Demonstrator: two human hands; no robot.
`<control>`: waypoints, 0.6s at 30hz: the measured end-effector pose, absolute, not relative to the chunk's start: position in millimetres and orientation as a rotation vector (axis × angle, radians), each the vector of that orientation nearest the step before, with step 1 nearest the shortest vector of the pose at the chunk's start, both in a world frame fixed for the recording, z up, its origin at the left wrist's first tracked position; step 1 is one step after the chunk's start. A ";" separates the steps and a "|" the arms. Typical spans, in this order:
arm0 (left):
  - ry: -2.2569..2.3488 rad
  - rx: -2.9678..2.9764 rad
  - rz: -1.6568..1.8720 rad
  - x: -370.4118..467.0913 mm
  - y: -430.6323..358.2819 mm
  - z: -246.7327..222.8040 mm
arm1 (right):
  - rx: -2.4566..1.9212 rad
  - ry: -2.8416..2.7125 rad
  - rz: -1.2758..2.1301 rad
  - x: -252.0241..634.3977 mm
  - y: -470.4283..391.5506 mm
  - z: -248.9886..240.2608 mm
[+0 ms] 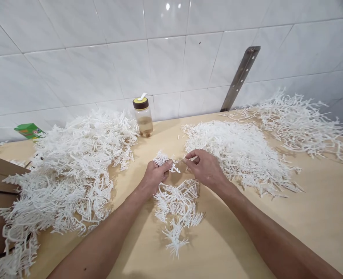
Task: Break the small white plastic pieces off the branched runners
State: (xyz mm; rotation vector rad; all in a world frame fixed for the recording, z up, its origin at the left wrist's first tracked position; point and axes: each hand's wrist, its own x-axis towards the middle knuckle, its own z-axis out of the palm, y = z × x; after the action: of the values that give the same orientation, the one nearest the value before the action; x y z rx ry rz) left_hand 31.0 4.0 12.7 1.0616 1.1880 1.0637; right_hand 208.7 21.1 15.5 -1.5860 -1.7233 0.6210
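My left hand (156, 174) is closed round a small bunch of white branching strands (160, 158), thumb on top. Just to the right, my right hand (203, 166) makes a pinch with thumb and forefinger beside the bunch's loose ends. Whatever sits between those fingertips is too small to make out. Below both hands, a loose cluster of the same white strands (179, 205) lies on the table (218, 240). A dense heap of short white pieces (232, 147) spreads out beyond my right hand.
On the left rises a large tangled pile of white strands (81, 166), beside a cardboard box (0, 170) and a green carton (29, 131). A lidded bottle (144, 122) stands near the tiled wall. A metal strip (241, 77) leans there. More strands (299, 120) lie far right.
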 end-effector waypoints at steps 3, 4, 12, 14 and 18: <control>1.189 1.070 1.070 33.0 2.1 11.9 | -1.478 -1.779 0.764 207.5 16.8 21.8; 1.201 1.090 1.073 33.3 1.8 11.1 | -1.435 -1.782 0.849 205.9 14.7 23.5; 1.328 1.335 1.191 37.3 0.4 4.7 | -1.377 -1.669 1.203 196.1 7.6 19.4; 1.315 1.360 1.214 38.8 -0.3 3.2 | -1.440 -1.623 1.215 196.1 9.5 16.0; 1.309 1.340 1.198 39.2 -1.0 -0.2 | -1.437 -1.602 1.208 197.0 12.4 12.3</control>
State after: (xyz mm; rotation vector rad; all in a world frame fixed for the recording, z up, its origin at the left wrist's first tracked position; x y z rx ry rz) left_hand 39.2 -1.0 -0.2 1.3401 1.3086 1.1983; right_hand 197.0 12.4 12.3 -1.4374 -1.6023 1.2076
